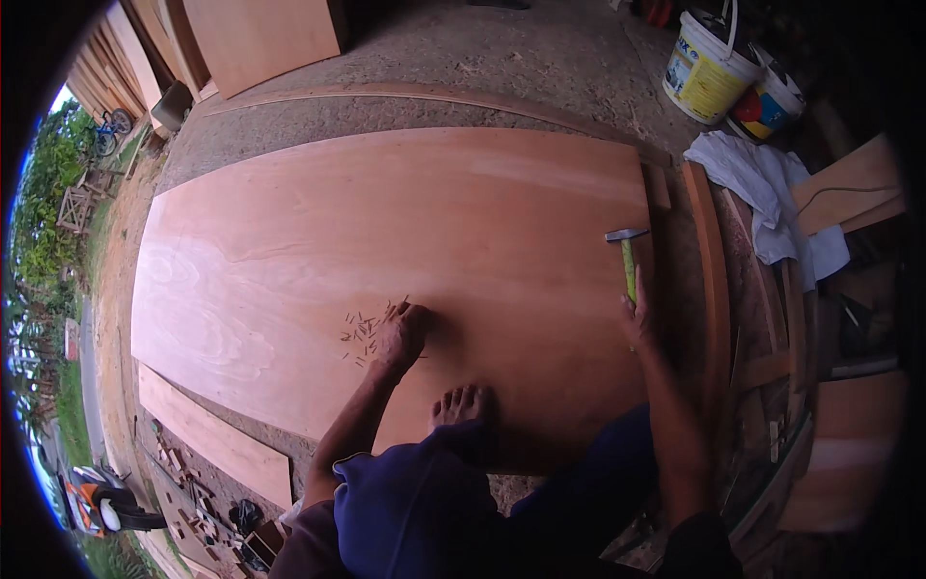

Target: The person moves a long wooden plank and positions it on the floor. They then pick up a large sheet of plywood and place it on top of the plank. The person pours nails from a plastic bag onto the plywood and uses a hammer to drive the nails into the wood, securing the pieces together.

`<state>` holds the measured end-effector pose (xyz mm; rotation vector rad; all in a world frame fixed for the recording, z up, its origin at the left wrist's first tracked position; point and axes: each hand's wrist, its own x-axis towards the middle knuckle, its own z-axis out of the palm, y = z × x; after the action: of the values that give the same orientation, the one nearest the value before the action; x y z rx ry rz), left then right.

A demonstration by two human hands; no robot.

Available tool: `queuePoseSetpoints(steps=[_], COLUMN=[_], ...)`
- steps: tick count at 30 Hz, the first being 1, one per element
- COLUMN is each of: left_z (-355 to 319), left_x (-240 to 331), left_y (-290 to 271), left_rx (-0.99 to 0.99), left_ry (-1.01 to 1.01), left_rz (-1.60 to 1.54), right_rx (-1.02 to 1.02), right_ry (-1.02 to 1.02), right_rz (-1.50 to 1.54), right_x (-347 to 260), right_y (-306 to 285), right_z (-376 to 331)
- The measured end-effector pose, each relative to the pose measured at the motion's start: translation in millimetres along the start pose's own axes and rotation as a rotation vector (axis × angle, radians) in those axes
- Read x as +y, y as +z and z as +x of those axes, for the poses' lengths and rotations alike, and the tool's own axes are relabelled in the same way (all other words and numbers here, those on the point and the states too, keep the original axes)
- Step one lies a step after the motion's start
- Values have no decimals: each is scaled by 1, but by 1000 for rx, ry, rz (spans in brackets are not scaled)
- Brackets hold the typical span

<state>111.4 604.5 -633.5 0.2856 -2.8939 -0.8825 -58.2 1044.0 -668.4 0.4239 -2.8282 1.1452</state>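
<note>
A large reddish plywood panel (463, 232) lies flat in front of me, with my bare foot (458, 405) on its near part. My left hand (401, 335) is closed above the panel, fingers curled, and a thin nail (406, 299) shows at its fingertips. Just left of it a loose pile of nails (361, 328) is scattered on the wood. Near the panel's right edge, my right hand (638, 320) is wrapped round the lower end of a hammer (629, 268) with a yellow-green handle. The hammer's metal head points away from me, over the panel.
Wooden beams (712, 261) run along the right side, by a white cloth (748, 179). A yellow-and-white bucket (707, 77) stands at the far right. A narrow board (217, 434) and scattered offcuts lie near left. A plywood sheet (260, 39) stands upright at the back.
</note>
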Motion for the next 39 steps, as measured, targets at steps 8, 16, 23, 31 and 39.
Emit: queuePoseSetpoints(steps=[8, 16, 23, 31, 39], left_z=[6, 105, 161, 170, 170], left_x=[-8, 66, 102, 117, 135], left_y=[8, 66, 122, 149, 155], left_rx=[12, 72, 104, 158, 122], left_ry=[187, 44, 186, 129, 153], left_rz=[243, -418, -518, -316, -326], right_rx=[83, -62, -279, -160, -301], right_ry=[67, 126, 247, 100, 274], right_rz=[-164, -225, -246, -159, -221], right_x=[-45, -93, -151, -127, -131], right_y=[22, 31, 26, 28, 25], right_z=[-23, 16, 1, -6, 0])
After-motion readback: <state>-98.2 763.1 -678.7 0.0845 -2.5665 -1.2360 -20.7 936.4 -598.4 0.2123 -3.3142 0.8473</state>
